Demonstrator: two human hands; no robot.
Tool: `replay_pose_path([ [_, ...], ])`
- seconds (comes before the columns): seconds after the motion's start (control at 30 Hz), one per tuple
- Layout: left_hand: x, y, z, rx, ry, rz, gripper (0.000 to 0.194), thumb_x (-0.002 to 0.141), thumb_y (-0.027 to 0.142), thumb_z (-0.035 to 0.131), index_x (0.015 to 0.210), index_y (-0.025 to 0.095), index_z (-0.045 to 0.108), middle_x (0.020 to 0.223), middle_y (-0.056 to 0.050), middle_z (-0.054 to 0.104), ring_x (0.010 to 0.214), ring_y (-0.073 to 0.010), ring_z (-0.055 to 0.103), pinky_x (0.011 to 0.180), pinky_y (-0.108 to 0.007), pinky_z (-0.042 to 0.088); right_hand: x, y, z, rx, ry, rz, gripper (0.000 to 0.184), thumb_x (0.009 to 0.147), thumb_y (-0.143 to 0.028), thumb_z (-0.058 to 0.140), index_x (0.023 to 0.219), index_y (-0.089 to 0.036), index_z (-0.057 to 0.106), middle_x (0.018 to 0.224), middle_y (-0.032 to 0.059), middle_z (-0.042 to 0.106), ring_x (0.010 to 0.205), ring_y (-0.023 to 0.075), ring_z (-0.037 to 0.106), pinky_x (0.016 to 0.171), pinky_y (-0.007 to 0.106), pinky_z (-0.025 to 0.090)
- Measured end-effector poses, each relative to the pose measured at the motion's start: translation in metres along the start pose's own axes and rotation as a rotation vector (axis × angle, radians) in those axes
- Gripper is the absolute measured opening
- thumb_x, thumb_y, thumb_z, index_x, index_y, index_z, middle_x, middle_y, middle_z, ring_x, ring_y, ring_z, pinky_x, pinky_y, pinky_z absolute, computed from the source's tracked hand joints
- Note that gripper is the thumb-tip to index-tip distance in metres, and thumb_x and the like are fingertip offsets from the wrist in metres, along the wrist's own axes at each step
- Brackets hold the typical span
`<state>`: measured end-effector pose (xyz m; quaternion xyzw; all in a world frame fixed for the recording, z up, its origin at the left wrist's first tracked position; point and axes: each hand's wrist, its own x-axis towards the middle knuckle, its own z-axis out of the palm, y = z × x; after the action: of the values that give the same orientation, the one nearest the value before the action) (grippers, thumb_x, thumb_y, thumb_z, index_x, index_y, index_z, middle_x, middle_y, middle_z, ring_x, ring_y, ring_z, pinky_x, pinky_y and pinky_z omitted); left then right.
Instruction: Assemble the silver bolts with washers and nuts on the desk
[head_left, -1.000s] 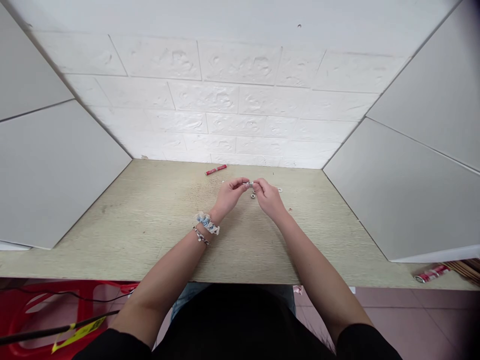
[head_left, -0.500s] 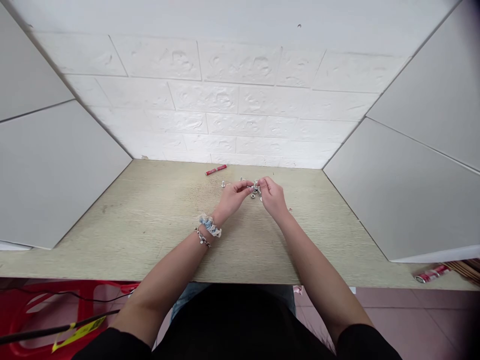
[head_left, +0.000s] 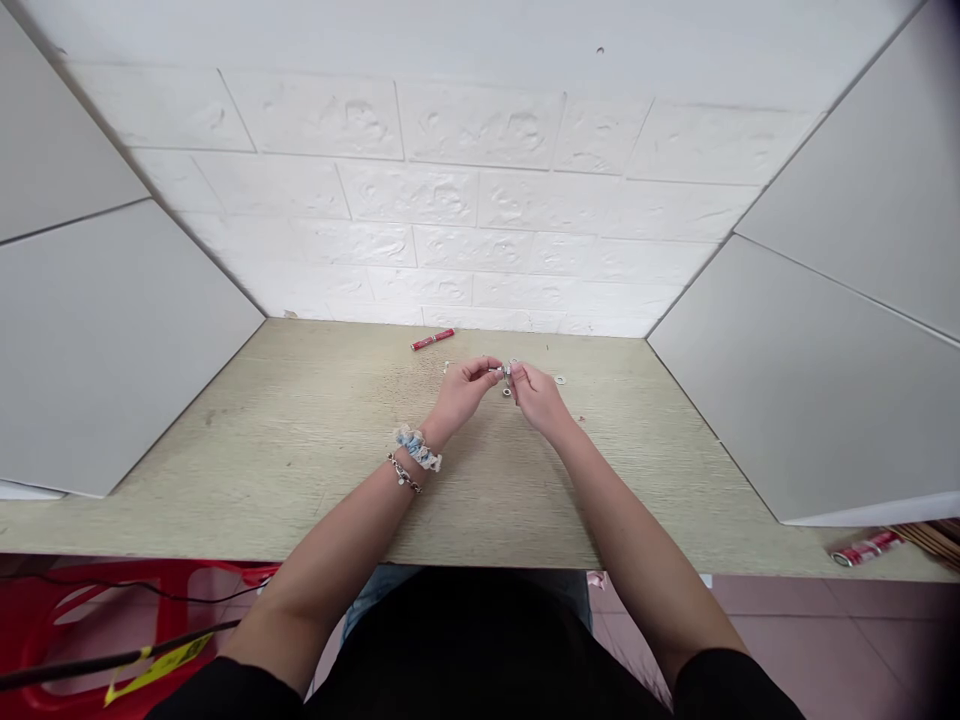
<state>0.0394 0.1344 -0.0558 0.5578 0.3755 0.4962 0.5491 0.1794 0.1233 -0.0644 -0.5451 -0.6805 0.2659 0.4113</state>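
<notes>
Over the middle of the table, my left hand [head_left: 463, 393] and my right hand [head_left: 541, 398] meet fingertip to fingertip. Thumb and fingers of the left pinch what looks like a small silver bolt [head_left: 501, 371]. My right hand is closed in a pinch on a small silver metal piece [head_left: 508, 371] at the bolt's right end; fingers hide most of it. Just below lies a silver nut [head_left: 506, 392]. A flat washer [head_left: 561, 380] rests right of my right hand. Another small bolt [head_left: 447, 367], partly hidden, is left of my left hand.
A red marker-like tube [head_left: 433, 340] lies near the white brick-patterned wall [head_left: 480, 200]. Grey panels [head_left: 135, 340] flank the wooden table [head_left: 300, 440]. At the front right corner lies a red cylinder [head_left: 866, 548]. A red plastic stool [head_left: 169, 610] is below left.
My right hand has shifted slightly left and down, closing up to the left fingertips. A washer right of the right hand is now uncovered. The left hand has barely moved.
</notes>
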Motion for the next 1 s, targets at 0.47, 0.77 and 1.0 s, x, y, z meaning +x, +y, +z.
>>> replay_pose_path([
  [0.47, -0.0012, 0.0062, -0.0009, 0.054, 0.054, 0.005, 0.019, 0.066, 0.029, 0.064, 0.08, 0.016, 0.062, 0.078, -0.001, 0.062, 0.073, -0.0122, 0.053, 0.072, -0.026, 0.041, -0.0027, -0.0019, 0.0014, -0.065, 0.001, -0.047, 0.036, 0.086, -0.047, 0.029, 0.07, -0.021, 0.049, 0.059, -0.0005, 0.051, 0.058, 0.0143, 0.048, 0.057, 0.026, 0.034],
  [0.77, -0.0003, 0.0063, -0.0018, 0.047, 0.031, 0.012, 0.019, 0.067, 0.029, 0.063, 0.081, 0.016, 0.063, 0.077, -0.001, 0.062, 0.072, -0.0118, 0.053, 0.072, -0.027, 0.041, -0.002, -0.0044, 0.0011, -0.013, 0.045, -0.057, 0.022, 0.083, -0.037, 0.038, 0.094, -0.023, 0.05, 0.071, -0.0006, 0.056, 0.059, 0.013, 0.049, 0.058, 0.025, 0.036],
  [1.0, 0.0006, 0.0026, -0.0018, 0.089, 0.015, 0.035, 0.022, 0.068, 0.032, 0.063, 0.083, 0.016, 0.064, 0.08, -0.001, 0.064, 0.074, -0.0128, 0.054, 0.073, -0.027, 0.041, -0.0007, -0.0017, 0.0011, -0.002, 0.045, -0.08, 0.026, 0.083, -0.034, 0.038, 0.105, -0.023, 0.045, 0.083, 0.002, 0.058, 0.06, 0.0126, 0.051, 0.06, 0.027, 0.039],
])
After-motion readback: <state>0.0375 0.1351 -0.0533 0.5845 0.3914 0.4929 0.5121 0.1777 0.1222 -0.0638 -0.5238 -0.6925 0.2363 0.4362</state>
